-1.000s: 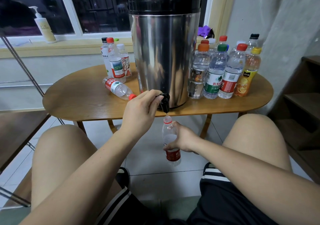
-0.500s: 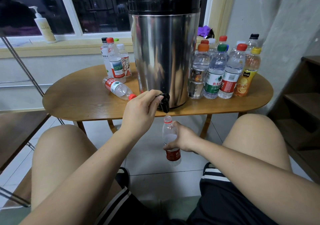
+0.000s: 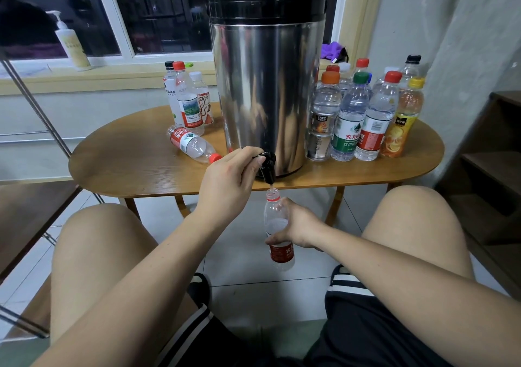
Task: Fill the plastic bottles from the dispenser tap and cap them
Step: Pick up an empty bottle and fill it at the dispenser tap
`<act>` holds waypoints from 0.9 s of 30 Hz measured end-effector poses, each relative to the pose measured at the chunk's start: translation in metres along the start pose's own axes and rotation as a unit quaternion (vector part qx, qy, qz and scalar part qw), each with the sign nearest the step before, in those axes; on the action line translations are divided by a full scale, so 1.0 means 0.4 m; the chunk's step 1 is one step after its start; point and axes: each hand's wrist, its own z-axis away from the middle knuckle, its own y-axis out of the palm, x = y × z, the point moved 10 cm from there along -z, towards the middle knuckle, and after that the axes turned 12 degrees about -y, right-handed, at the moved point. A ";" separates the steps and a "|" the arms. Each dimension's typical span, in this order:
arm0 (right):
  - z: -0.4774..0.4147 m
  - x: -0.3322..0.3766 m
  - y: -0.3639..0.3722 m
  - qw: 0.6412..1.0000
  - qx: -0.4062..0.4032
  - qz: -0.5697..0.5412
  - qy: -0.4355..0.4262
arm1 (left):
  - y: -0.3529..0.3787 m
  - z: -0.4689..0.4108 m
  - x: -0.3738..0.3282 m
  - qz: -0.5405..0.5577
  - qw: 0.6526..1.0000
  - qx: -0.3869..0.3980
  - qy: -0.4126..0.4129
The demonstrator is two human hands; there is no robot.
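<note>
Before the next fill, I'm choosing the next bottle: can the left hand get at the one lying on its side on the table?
Probably yes. The lying bottle rests on bare table just beyond the left hand, nothing between them. But that hand grips the tap lever, so it must let go first.

An oval light-brown wooden tabletop (image 3: 127, 169) stands on pale grey floor tiles (image 3: 239, 254), below a white-framed window (image 3: 158, 14) with dark panes and a cream sill (image 3: 84, 81). A rough grey plaster wall (image 3: 465, 42) rises at right, beside dark brown wooden steps (image 3: 496, 169). Indoor light gleams on the tabletop.
</note>
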 end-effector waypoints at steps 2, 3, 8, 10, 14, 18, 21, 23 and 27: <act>0.000 0.001 -0.001 1.000 -0.001 0.000 -0.002 | 0.000 0.000 0.000 0.001 1.000 0.001 -0.001; 0.000 0.001 0.000 1.000 0.000 0.000 -0.002 | 0.000 0.000 0.000 0.001 1.000 0.001 -0.001; -0.001 -0.002 -0.002 1.000 -0.004 0.002 -0.002 | -0.002 0.000 0.002 0.004 1.000 -0.005 -0.003; -0.002 -0.002 -0.002 1.000 -0.003 0.002 -0.002 | -0.001 0.000 0.002 0.006 1.000 -0.005 -0.003; -0.002 -0.003 0.000 1.000 0.000 0.001 -0.002 | -0.002 0.000 0.003 0.009 1.000 -0.005 0.000; -0.003 -0.004 0.000 1.000 -0.001 0.000 -0.003 | -0.001 0.000 0.004 0.008 1.000 -0.004 -0.002; -0.003 -0.005 0.000 1.000 -0.002 0.001 -0.001 | 0.001 0.000 0.006 0.011 1.000 -0.001 -0.003; -0.003 -0.005 0.001 1.000 -0.001 0.004 -0.001 | 0.002 -0.001 0.008 0.011 1.000 0.000 -0.006; -0.002 -0.007 0.001 1.000 0.001 0.003 0.000 | 0.001 0.000 0.006 0.012 1.000 0.001 -0.006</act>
